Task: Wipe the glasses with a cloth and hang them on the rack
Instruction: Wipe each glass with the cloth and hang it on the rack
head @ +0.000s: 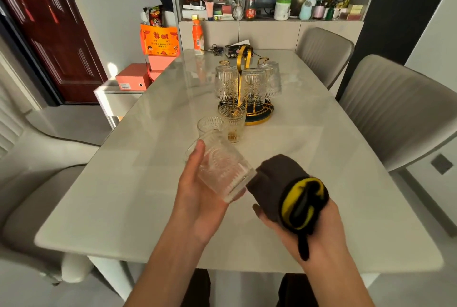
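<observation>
My left hand (pixel 197 197) grips a clear embossed glass (pixel 220 168), tilted on its side above the table with its base toward the cloth. My right hand (pixel 314 230) holds a dark brown cloth (pixel 274 183) with a yellow and black patch; the cloth's edge touches the glass's base. Two more glasses stand upright on the table, one (pixel 210 124) just beyond the held glass and one (pixel 233 121) beside it. The gold rack (pixel 241 64) stands farther back with three glasses (pixel 252 86) hanging upside down on it.
The pale marble table (pixel 138 183) stretches ahead. An orange bottle (pixel 197 38), keys and a dark box lie at its far end. Grey chairs (pixel 395 108) stand to the right and left. A cluttered shelf fills the back wall.
</observation>
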A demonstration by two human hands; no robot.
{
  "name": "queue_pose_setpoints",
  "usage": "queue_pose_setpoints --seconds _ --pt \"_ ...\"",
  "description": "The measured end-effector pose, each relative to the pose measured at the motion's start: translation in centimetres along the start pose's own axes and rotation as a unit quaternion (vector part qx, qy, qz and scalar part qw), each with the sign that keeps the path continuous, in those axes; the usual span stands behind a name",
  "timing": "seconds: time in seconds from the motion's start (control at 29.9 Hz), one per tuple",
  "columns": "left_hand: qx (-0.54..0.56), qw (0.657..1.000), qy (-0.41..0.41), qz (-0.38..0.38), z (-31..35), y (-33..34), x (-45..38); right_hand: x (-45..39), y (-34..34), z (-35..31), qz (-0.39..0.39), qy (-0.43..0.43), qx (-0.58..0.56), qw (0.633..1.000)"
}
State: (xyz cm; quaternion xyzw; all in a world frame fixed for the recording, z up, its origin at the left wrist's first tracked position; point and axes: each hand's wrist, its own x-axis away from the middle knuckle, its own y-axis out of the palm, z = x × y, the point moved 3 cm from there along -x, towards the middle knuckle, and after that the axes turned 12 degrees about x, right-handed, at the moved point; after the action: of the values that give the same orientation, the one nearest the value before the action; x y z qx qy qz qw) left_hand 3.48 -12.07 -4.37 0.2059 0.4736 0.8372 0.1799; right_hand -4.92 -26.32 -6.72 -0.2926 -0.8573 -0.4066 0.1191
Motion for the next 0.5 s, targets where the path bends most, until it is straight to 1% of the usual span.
queue_pose_setpoints --seconds 0.07,0.1,0.13,0.2,0.23,0.3,0.33,0.4,0.47,0.5 --pt "0.004 0.999 0.004 0.037 0.2 -0.5 -0.2 -0.1 -1.1 0.3 0.010 0.003 -0.008 1.000" --pt "0.017 0.998 0.004 0.053 0.2 -0.6 -0.3 0.1 -1.5 0.6 0.012 -0.015 0.002 1.000" --pt "0.032 0.997 0.006 0.066 0.0 -0.6 -0.3 0.4 -1.6 0.9 0.011 -0.052 0.024 0.998" --pt "0.052 0.996 0.000 0.079 -0.8 -0.5 -0.3 1.2 -1.0 1.7 0.014 -0.154 0.126 0.980" --pt "0.068 0.995 -0.007 0.070 -1.2 -0.2 -0.3 1.6 -0.3 2.0 0.011 -0.218 0.188 0.958" --pt "0.115 0.993 -0.018 0.032 -2.0 0.4 -0.1 2.2 1.3 2.5 -0.019 -0.328 0.300 0.896" --pt "0.127 0.992 -0.019 0.021 -2.4 0.7 -0.1 2.3 1.7 2.6 -0.032 -0.360 0.348 0.865" --pt "0.132 0.991 -0.004 0.017 -2.4 1.1 -0.1 2.2 1.5 2.9 -0.026 -0.397 0.433 0.809" --pt "0.121 0.992 0.012 0.020 -2.1 1.3 -0.2 2.9 1.3 3.5 -0.044 -0.438 0.478 0.760" --pt "0.113 0.993 0.014 0.023 -2.1 1.4 -0.3 3.4 1.4 3.8 -0.059 -0.458 0.486 0.742"
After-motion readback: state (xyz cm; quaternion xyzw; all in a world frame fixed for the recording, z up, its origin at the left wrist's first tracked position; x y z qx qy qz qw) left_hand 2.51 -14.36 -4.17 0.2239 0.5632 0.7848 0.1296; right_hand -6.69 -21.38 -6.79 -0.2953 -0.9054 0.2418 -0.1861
